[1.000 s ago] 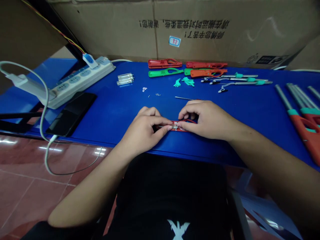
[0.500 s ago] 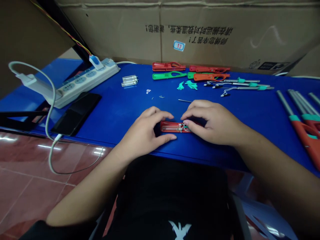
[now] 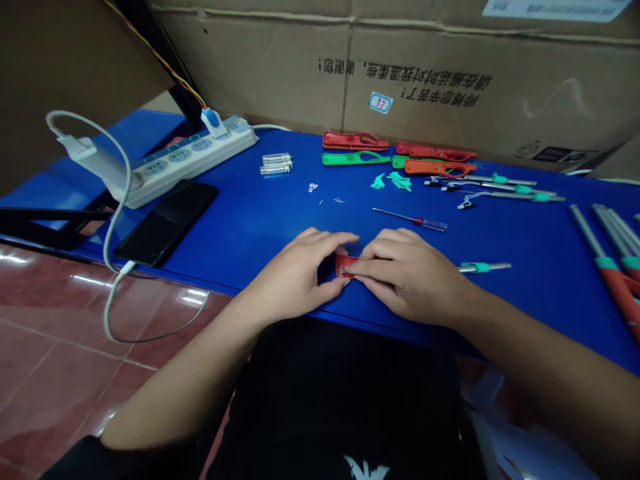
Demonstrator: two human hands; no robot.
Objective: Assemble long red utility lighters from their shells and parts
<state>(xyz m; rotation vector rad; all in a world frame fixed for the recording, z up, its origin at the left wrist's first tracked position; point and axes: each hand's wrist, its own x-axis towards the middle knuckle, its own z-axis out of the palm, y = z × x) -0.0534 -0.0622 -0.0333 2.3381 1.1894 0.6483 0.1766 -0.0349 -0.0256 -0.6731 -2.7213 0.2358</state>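
A red lighter casing half (image 3: 344, 261) lies open side up on the blue table, near its front edge. My left hand (image 3: 300, 277) holds its left end between the thumb on the near side and the fingers on the far side; the index finger is raised. My right hand (image 3: 407, 273) is closed, fingertips pressed together down inside the casing. Small parts lie under those fingertips, too hidden to name. Most of the casing is covered by the right hand. A metal lighter tube (image 3: 493, 267) with a turquoise piece sticks out to its right.
A screwdriver (image 3: 430, 223) lies beyond my right hand. Farther back are red, green and orange casing halves (image 3: 356, 158), turquoise triggers (image 3: 400, 181), clear fuel tanks (image 3: 276, 164), small screws (image 3: 339, 200) and wired tubes (image 3: 520, 188). A power strip (image 3: 195, 157) and phone (image 3: 167, 223) sit left.
My right hand has shifted left along the casing, its fingers now pressing into the left part. My left fingers have closed onto the end. The view has tilted slightly, revealing the screwdriver.
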